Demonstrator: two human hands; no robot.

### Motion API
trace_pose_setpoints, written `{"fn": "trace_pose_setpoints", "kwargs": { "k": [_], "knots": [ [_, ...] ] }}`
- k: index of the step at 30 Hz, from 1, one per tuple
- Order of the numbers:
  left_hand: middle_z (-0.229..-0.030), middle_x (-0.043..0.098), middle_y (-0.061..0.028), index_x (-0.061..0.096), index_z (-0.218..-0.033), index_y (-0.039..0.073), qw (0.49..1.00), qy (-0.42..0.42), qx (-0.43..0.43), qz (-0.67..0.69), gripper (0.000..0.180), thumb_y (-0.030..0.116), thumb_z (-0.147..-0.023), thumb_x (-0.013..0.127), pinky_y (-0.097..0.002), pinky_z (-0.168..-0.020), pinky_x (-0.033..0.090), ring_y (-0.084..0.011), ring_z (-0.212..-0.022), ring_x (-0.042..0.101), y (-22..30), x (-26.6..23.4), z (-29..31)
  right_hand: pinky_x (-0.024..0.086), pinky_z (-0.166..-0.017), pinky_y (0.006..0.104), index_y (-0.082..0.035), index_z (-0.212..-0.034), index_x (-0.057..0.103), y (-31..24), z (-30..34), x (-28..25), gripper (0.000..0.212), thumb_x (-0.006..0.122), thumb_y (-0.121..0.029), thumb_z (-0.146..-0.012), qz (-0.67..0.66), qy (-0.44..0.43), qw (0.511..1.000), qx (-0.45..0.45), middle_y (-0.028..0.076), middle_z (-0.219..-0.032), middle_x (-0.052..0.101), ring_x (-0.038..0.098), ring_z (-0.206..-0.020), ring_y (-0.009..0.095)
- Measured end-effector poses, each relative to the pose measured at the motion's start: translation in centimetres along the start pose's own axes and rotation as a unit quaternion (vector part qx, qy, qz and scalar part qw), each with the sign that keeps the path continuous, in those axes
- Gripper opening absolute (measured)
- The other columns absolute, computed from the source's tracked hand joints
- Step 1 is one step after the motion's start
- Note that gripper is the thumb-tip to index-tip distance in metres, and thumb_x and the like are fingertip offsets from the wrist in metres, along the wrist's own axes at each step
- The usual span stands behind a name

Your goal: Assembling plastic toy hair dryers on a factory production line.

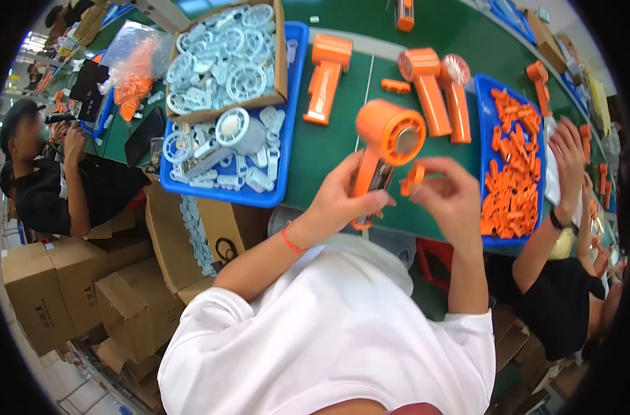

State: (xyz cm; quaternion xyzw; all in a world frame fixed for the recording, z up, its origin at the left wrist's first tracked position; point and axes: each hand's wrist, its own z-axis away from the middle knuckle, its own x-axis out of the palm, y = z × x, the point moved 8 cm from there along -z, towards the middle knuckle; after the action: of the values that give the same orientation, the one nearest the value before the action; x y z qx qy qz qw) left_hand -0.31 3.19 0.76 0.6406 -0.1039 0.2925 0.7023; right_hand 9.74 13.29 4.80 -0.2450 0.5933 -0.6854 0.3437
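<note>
My left hand [341,200] is closed around the handle of an orange handheld fan [378,131], its round head tilted up and facing right. Along the handle's side a dark opening shows. Close to the fan's right side, my right hand [445,197] pinches a small orange plastic part [412,179] between thumb and fingers, apart from the fan. Beyond my hands lie more orange fans: one [329,79] to the left, and a pair [425,90] to the right. A small orange piece [396,86] rests between them on the green table [356,83].
At right stands a blue tray [478,138] full of small orange parts [512,187]. To the left, a cardboard box [281,62] of pale blue parts sits on another blue tray [263,198]. A co-worker's hand [569,159] works at right; another person [48,173] sits at left beside cardboard boxes [52,290].
</note>
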Motion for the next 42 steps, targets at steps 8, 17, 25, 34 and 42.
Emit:
{"fn": "trace_pose_setpoints", "kwargs": {
  "k": [8,17,25,34,42],
  "knots": [
    [-0.112,0.046,-0.0102,0.02,-0.137,-0.002,0.996,-0.026,0.018,-0.086,0.076,0.033,-0.085,0.063,-0.0233,-0.07,0.047,-0.0113,-0.088,0.052,-1.3,-0.4,-1.1,0.05,-0.058,0.0212,0.008,-0.102,0.058,1.7,0.0,0.9,0.023,0.062,-0.004,-0.083,-0.085,0.074,0.994,0.007,0.01,-0.088,0.065,0.061,-0.073,0.01],
    [-0.122,0.042,-0.022,0.02,-0.134,-0.006,0.907,0.048,0.125,-0.399,0.089,0.026,-0.072,0.076,-0.0373,-0.091,0.043,-0.034,-0.111,0.049,-0.2,-0.8,-0.8,0.05,-0.062,0.0214,0.008,-0.101,0.058,2.7,0.4,1.4,0.024,0.065,-0.003,-0.081,0.019,0.118,0.993,0.023,0.01,-0.09,0.065,0.062,-0.077,0.01],
    [-0.115,0.045,-0.0239,0.026,-0.129,-0.007,0.877,0.071,0.167,-0.444,0.078,0.015,-0.07,0.071,-0.0401,-0.077,0.049,-0.0381,-0.096,0.056,0.1,0.2,-0.8,0.051,-0.061,0.0218,0.006,-0.096,0.056,3.1,0.4,0.8,0.019,0.065,-0.001,-0.079,-0.018,0.124,0.991,0.045,0.009,-0.086,0.065,0.061,-0.073,0.009],
    [-0.106,0.051,-0.0246,0.029,-0.128,-0.009,0.853,0.103,0.189,-0.475,0.072,0.014,-0.07,0.066,-0.0394,-0.07,0.05,-0.0378,-0.088,0.059,0.8,-0.4,-0.6,0.046,-0.054,0.0197,0.002,-0.088,0.057,3.5,-0.7,1.4,0.017,0.068,-0.005,-0.077,-0.035,0.085,0.992,0.082,0.006,-0.081,0.065,0.06,-0.066,0.008],
    [-0.099,0.055,-0.0224,0.033,-0.122,-0.007,0.941,0.019,0.101,-0.323,0.064,0.016,-0.072,0.064,-0.0353,-0.077,0.048,-0.0314,-0.085,0.06,0.0,0.3,-1.2,0.05,-0.08,0.0299,0.0,-0.121,0.046,5.7,-1.4,1.7,0.074,0.08,-0.036,-0.066,-0.212,0.016,0.977,0.018,0.009,-0.116,0.054,0.056,-0.102,0.017]
  ]
}}
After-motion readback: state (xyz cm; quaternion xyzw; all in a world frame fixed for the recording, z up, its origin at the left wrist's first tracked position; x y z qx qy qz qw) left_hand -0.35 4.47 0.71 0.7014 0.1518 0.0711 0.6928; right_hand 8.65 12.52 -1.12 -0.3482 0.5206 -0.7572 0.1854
